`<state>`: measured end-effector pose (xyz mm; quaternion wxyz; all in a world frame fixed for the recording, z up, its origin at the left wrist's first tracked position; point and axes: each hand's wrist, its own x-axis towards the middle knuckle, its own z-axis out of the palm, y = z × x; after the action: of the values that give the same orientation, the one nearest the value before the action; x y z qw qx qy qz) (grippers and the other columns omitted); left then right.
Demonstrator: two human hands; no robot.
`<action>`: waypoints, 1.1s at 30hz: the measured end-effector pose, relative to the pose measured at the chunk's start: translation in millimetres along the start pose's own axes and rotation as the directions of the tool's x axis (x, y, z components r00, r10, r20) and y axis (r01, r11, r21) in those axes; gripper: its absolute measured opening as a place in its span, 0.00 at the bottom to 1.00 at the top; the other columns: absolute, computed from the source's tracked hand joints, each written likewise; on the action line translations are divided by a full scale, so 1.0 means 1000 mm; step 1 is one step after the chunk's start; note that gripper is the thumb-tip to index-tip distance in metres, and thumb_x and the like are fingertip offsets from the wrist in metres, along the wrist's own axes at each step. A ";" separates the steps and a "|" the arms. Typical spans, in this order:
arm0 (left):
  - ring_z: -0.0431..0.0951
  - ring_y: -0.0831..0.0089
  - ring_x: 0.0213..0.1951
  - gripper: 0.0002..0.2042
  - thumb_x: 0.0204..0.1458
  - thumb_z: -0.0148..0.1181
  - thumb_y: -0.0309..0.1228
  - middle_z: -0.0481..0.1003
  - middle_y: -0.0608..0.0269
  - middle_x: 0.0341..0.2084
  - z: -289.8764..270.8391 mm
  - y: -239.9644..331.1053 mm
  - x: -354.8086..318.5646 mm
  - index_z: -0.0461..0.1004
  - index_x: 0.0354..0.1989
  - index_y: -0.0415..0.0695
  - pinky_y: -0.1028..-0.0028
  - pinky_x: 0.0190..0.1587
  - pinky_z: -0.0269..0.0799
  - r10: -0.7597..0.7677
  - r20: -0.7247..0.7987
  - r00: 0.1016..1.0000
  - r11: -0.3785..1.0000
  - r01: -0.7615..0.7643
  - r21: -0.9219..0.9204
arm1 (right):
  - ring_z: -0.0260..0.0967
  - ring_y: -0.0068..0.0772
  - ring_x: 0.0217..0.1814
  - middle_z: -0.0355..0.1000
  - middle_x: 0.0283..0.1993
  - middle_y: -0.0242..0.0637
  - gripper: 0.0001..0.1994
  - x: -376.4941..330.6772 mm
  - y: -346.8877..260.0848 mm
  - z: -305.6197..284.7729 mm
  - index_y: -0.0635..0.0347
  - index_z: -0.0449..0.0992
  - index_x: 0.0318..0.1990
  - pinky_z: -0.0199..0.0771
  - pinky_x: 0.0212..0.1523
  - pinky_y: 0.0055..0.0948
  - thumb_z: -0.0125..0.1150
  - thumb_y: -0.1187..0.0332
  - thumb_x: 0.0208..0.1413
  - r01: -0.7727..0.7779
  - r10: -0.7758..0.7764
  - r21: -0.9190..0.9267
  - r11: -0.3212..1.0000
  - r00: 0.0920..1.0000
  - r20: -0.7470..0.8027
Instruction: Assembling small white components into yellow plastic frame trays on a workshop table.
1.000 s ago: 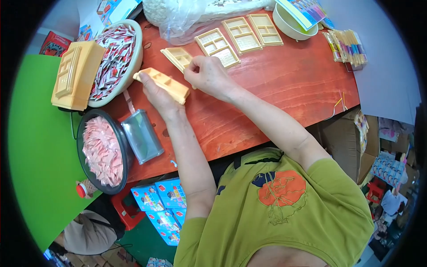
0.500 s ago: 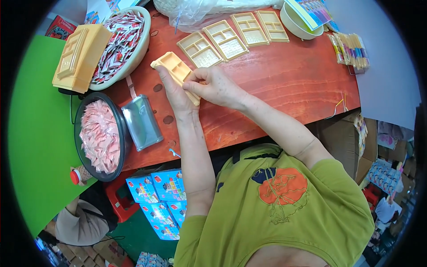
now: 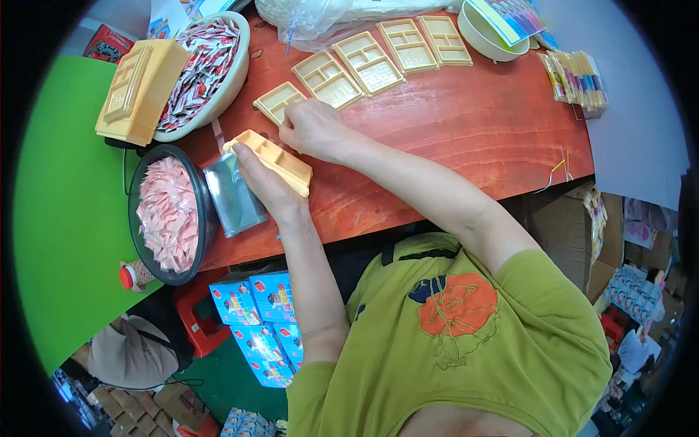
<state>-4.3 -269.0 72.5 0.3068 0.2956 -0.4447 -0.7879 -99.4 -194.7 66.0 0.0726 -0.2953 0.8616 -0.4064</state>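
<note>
My left hand point(image 3: 268, 180) grips a stack of cream plastic compartment trays point(image 3: 282, 162), tilted above the table. A little farther off, my right hand point(image 3: 314, 130) has its fingers curled at the near right side of a single compartment tray point(image 3: 274, 102). That tray lies at the left end of a curved row and is partly covered by the hand. Rightward along the row lie other cream trays: one tray point(image 3: 328, 81) beside the hand, a larger-looking tray point(image 3: 368, 65) and further trays point(image 3: 407, 46) toward the bowl.
At left are a white basin point(image 3: 243, 73) of small printed sachets, a dark basin point(image 3: 207, 218) of pink packets, and a clear pouch point(image 3: 234, 197). More cream trays point(image 3: 138, 91) rest against the white basin. A white bowl point(image 3: 488, 45) and bundled sticks point(image 3: 579, 80) are at right.
My right hand has moved leftward and away from the stack, and another tray now lies at the row's left end. My left hand has drawn the stack nearer and leftward.
</note>
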 end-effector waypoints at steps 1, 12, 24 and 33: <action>0.77 0.73 0.41 0.25 0.66 0.45 0.57 0.71 0.65 0.40 -0.001 0.000 -0.002 0.67 0.50 0.45 0.70 0.42 0.77 0.023 0.006 1.000 1.000 -0.023 0.017 | 0.78 0.57 0.36 0.78 0.32 0.57 0.11 0.005 0.003 0.008 0.67 0.82 0.31 0.78 0.40 0.49 0.60 0.67 0.49 0.040 -0.043 -0.097 0.994 0.998 -0.036; 0.77 0.74 0.40 0.26 0.66 0.46 0.58 0.72 0.65 0.40 0.013 0.003 -0.016 0.67 0.53 0.46 0.73 0.41 0.78 0.001 0.093 0.996 0.998 -0.006 0.055 | 0.74 0.49 0.39 0.77 0.37 0.48 0.09 0.000 0.053 -0.059 0.62 0.79 0.38 0.74 0.45 0.43 0.64 0.65 0.56 0.117 -0.256 -0.302 0.946 0.840 -0.478; 0.74 0.71 0.50 0.37 0.61 0.42 0.67 0.71 0.63 0.54 0.084 -0.048 -0.059 0.61 0.65 0.47 0.70 0.50 0.75 -0.079 0.509 0.857 0.937 0.239 -0.257 | 0.72 0.20 0.40 0.75 0.34 0.32 0.08 -0.129 0.016 -0.101 0.66 0.79 0.35 0.73 0.40 0.25 0.68 0.69 0.57 -0.148 0.176 0.523 0.839 0.984 -0.003; 0.77 0.72 0.44 0.32 0.62 0.49 0.63 0.73 0.61 0.44 0.101 -0.076 -0.082 0.65 0.59 0.46 0.69 0.47 0.77 -0.234 0.508 0.829 0.906 0.376 -0.196 | 0.68 0.44 0.34 0.70 0.30 0.43 0.06 -0.158 0.043 -0.115 0.65 0.74 0.32 0.68 0.39 0.39 0.63 0.72 0.57 0.092 -0.048 0.102 0.991 0.928 -0.370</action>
<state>-43.7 -123.3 64.4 0.0973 0.1143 -0.3332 -0.9308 -31.5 -8.2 91.4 -0.0869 -0.2401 0.8235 -0.5065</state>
